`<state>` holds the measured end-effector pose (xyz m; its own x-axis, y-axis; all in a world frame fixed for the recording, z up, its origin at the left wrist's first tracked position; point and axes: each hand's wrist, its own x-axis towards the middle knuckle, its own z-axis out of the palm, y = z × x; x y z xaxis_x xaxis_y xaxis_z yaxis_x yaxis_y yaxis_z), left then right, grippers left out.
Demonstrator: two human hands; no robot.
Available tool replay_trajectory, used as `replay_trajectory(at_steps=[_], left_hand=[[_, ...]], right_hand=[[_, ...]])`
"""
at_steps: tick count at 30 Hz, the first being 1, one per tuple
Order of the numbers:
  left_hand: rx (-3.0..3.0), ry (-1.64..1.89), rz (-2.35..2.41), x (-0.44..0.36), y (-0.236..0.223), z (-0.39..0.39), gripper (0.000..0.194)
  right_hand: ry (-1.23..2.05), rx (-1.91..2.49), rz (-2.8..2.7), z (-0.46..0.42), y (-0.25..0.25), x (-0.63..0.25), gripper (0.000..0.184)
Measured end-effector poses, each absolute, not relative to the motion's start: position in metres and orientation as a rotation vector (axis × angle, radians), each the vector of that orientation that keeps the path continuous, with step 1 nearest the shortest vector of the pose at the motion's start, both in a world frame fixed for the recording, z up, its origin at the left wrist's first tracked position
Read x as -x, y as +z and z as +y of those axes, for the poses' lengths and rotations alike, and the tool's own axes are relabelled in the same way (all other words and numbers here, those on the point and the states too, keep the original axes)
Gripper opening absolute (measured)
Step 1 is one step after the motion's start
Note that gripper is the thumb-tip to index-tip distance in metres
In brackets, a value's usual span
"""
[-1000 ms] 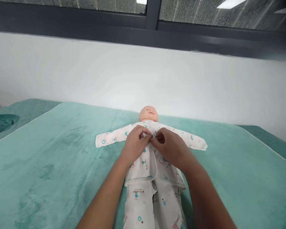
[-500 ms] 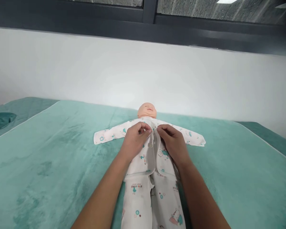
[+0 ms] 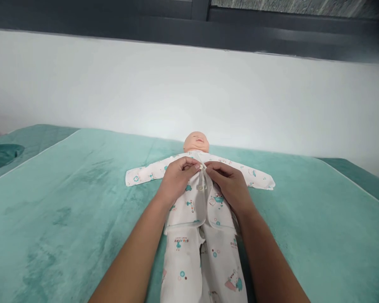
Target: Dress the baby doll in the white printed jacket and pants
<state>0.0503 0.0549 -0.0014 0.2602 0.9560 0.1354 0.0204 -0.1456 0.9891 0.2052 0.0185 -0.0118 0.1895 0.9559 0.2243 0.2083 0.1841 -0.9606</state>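
Observation:
A baby doll (image 3: 196,142) lies on its back on a teal blanket (image 3: 66,202), dressed in a white printed romper (image 3: 192,210) with sleeves spread to both sides. My left hand (image 3: 177,179) pinches the left edge of the romper's front opening near the doll's chest. My right hand (image 3: 229,183) pinches the right edge of that opening. The fingertips of both hands meet at the centre, just below the doll's neck. Lower down the front flaps hang slightly apart.
A white wall (image 3: 189,92) rises behind the bed under a dark window frame (image 3: 202,25). A bundle of dark teal cloth (image 3: 1,153) lies at the far left. The blanket's pale edge runs along both sides.
Both hands have shifted a little up the romper's front towards the doll's neck, and the two edges are pulled closer together. The view has tilted slightly downward.

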Motion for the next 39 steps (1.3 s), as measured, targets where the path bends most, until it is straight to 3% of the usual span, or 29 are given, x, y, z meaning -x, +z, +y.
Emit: replay_trajectory(at_steps=[19, 39], left_hand=[[-1.564, 1.083, 1.054, -0.056, -0.003, 0.051, 0.025], [-1.309, 1.14, 0.873, -0.055, -0.005, 0.051, 0.02]], right_hand=[[0.78, 1.303, -1.393, 0.018, -0.011, -0.205, 0.013], [0.843, 1.441, -1.379, 0.019, -0.012, -0.206, 0.042]])
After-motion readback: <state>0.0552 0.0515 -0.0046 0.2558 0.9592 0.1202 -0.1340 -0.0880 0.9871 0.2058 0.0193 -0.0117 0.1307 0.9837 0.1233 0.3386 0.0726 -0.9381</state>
